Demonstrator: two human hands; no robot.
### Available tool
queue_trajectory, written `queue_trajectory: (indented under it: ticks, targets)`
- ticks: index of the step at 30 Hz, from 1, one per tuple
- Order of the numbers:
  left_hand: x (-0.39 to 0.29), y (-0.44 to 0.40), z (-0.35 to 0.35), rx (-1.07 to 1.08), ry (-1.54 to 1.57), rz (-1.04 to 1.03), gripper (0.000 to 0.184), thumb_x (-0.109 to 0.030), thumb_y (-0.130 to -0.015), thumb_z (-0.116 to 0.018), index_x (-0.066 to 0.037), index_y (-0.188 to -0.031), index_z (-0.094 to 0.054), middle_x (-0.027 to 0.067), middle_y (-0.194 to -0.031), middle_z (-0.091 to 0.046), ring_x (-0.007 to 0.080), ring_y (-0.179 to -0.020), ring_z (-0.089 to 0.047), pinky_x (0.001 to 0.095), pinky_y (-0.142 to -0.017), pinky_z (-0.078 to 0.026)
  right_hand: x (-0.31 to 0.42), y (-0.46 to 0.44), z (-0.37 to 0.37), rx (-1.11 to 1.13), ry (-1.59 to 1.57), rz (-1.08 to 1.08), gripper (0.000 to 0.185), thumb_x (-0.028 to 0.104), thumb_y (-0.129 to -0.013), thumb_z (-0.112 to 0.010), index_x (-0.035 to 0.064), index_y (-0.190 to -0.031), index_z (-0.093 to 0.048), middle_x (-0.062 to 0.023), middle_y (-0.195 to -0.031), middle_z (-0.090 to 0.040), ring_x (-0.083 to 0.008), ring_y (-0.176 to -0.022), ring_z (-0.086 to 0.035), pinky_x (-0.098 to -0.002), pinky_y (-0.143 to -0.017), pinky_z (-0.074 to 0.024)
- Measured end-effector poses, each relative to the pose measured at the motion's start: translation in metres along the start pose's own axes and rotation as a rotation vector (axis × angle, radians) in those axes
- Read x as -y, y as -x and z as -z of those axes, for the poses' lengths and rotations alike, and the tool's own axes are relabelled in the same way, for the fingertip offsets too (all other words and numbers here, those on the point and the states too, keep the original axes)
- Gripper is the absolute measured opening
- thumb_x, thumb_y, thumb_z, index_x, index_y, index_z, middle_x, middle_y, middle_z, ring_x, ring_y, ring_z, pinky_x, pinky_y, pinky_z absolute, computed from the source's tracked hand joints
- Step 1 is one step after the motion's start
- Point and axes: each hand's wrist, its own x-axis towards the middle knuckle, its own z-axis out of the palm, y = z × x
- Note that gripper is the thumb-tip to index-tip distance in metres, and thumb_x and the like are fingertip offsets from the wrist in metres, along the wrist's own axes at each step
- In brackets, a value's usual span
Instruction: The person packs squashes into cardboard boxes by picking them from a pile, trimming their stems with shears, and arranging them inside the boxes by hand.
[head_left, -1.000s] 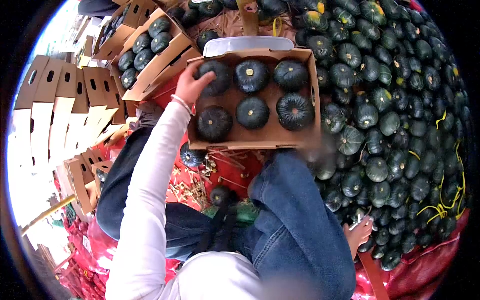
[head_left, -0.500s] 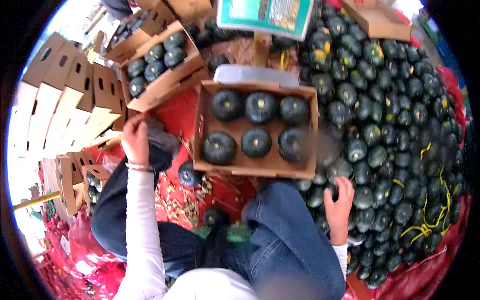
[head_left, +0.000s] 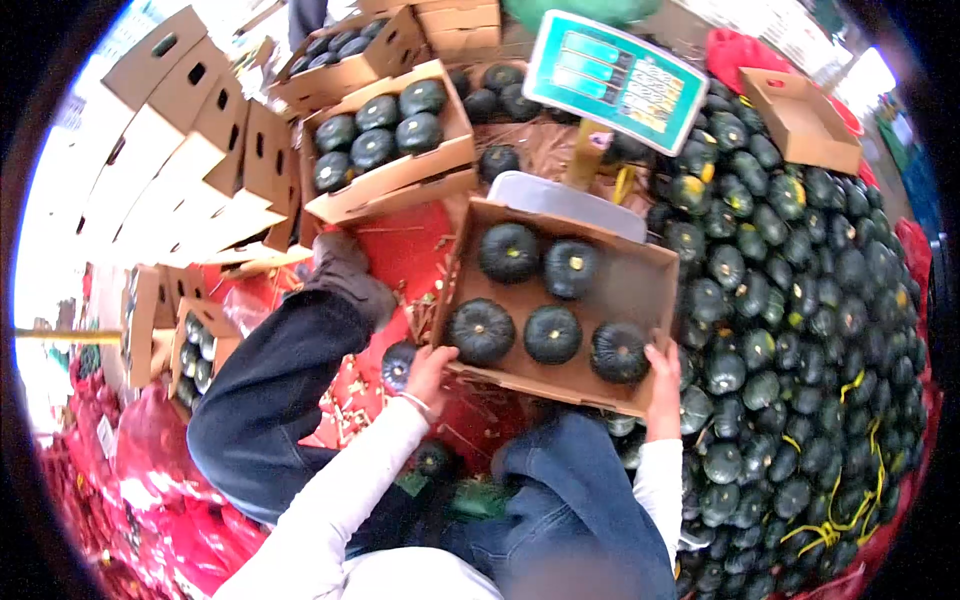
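A cardboard box point(head_left: 560, 388) of dark green squashes lies tilted in front of me on a scale. My left hand point(head_left: 431, 378) grips its near left corner, and my right hand point(head_left: 664, 388) holds its near right side. Three squashes, one of them a ribbed squash point(head_left: 482, 331), form the near row. Two more show behind them, and a blur covers the far right part of the box. The scale's grey platform point(head_left: 570, 205) shows past the far edge, below its green display point(head_left: 616, 80).
A large squash pile point(head_left: 770, 350) fills the right side. Another filled box point(head_left: 390, 180) and stacked cartons point(head_left: 190, 130) stand at the left. An open carton point(head_left: 800, 120) lies at the back right. Red net bags point(head_left: 160, 450) sit at the lower left. A loose squash point(head_left: 400, 366) is beside my left hand.
Both hands have come in from the sides and taken hold of the box. The view has shifted, with the box now lower and more to the right and turned slightly clockwise.
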Motion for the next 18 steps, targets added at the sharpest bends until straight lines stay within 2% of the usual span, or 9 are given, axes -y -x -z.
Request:
queue_trajectory:
  ticks: [2, 4, 6, 8, 10, 13, 16, 17, 18]
  targets:
    - [0.009, -0.007, -0.002, 0.075, 0.198, -0.006, 0.018, -0.021, -0.081, -0.063, -0.013, -0.092, -0.052, 0.0080, -0.092, -0.056, 0.0261, -0.079, -0.058, 0.0477, -0.073, -0.050, 0.006, 0.002, -0.002, 0.067, 0.048, 0.001, 0.046, 0.015, -0.082, -0.060, 0.0043, -0.127, -0.053, -0.0066, -0.129, -0.054, -0.0193, -0.123, -0.046, -0.0335, -0.108, -0.0278]
    - [0.022, -0.025, 0.011, 0.065, 0.275, 0.070, 0.012, -0.012, -0.076, -0.058, -0.010, -0.087, -0.053, 0.0058, -0.086, -0.056, 0.0228, -0.086, -0.054, 0.0473, -0.077, -0.047, 0.010, 0.018, -0.008, 0.011, 0.010, -0.002, 0.046, 0.016, -0.082, -0.059, 0.0042, -0.126, -0.055, -0.0067, -0.130, -0.054, -0.0210, -0.126, -0.044, -0.0326, -0.109, -0.0250]
    - [0.007, -0.011, 0.004, 0.068, 0.251, 0.013, 0.035, -0.003, -0.074, -0.053, -0.014, -0.108, -0.047, 0.0026, -0.086, -0.050, 0.0197, -0.081, -0.053, 0.0449, -0.069, -0.052, 0.021, 0.038, -0.019, -0.085, 0.055, -0.048, 0.045, 0.016, -0.083, -0.058, 0.0047, -0.126, -0.056, -0.0066, -0.128, -0.054, -0.0199, -0.125, -0.043, -0.0306, -0.108, -0.0251]
    - [0.005, -0.010, 0.010, 0.102, 0.242, -0.047, 0.045, 0.001, -0.073, -0.050, -0.011, -0.116, -0.049, 0.0028, -0.089, -0.054, 0.0182, -0.079, -0.054, 0.0375, -0.072, -0.051, 0.007, 0.044, -0.015, -0.019, 0.030, -0.020, 0.047, 0.017, -0.081, -0.059, 0.0065, -0.126, -0.056, -0.0043, -0.126, -0.053, -0.0165, -0.119, -0.043, -0.0287, -0.103, -0.0275]
    - [0.005, 0.003, 0.016, 0.098, 0.273, -0.111, 0.050, 0.002, -0.072, -0.049, -0.011, -0.119, -0.049, 0.0021, -0.092, -0.056, 0.0171, -0.079, -0.055, 0.0341, -0.069, -0.049, 0.001, 0.059, -0.015, -0.059, 0.048, -0.048, 0.048, 0.017, -0.080, -0.058, 0.0065, -0.127, -0.056, -0.0036, -0.126, -0.053, -0.0165, -0.119, -0.044, -0.0290, -0.103, -0.0276]
    - [0.001, 0.017, 0.029, 0.090, 0.244, -0.080, 0.051, 0.003, -0.071, -0.049, -0.012, -0.120, -0.049, 0.0002, -0.088, -0.054, 0.0152, -0.079, -0.053, 0.0319, -0.066, -0.047, 0.013, 0.082, -0.026, -0.085, -0.012, -0.067, 0.048, 0.016, -0.079, -0.058, 0.0050, -0.126, -0.056, -0.0034, -0.124, -0.054, -0.0169, -0.120, -0.044, -0.0292, -0.105, -0.0269]
    - [-0.011, 0.018, 0.027, 0.040, 0.323, -0.091, 0.048, 0.002, -0.071, -0.050, -0.011, -0.118, -0.050, -0.0011, -0.085, -0.052, 0.0138, -0.076, -0.052, 0.0305, -0.062, -0.045, 0.029, 0.084, -0.039, -0.057, -0.100, 0.011, 0.051, 0.014, -0.078, -0.058, 0.0006, -0.127, -0.053, -0.0062, -0.123, -0.054, -0.0189, -0.120, -0.045, -0.0311, -0.106, -0.0285]
    - [-0.012, 0.013, 0.031, 0.132, 0.331, -0.241, 0.035, 0.000, -0.072, -0.051, -0.009, -0.105, -0.053, -0.0010, -0.077, -0.050, 0.0136, -0.070, -0.051, 0.0317, -0.061, -0.046, 0.031, 0.084, -0.045, -0.040, -0.100, 0.017, 0.050, 0.014, -0.078, -0.058, 0.0006, -0.127, -0.053, -0.0063, -0.123, -0.054, -0.0189, -0.118, -0.046, -0.0308, -0.105, -0.0302]
    - [-0.016, 0.012, 0.036, 0.160, 0.337, -0.244, 0.025, -0.002, -0.072, -0.052, -0.010, -0.097, -0.053, 0.0002, -0.078, -0.052, 0.0154, -0.072, -0.052, 0.0326, -0.065, -0.046, 0.035, 0.084, -0.050, -0.030, -0.098, 0.032, 0.050, 0.013, -0.078, -0.057, 0.0006, -0.127, -0.053, -0.0063, -0.124, -0.053, -0.0188, -0.116, -0.047, -0.0305, -0.103, -0.0319]
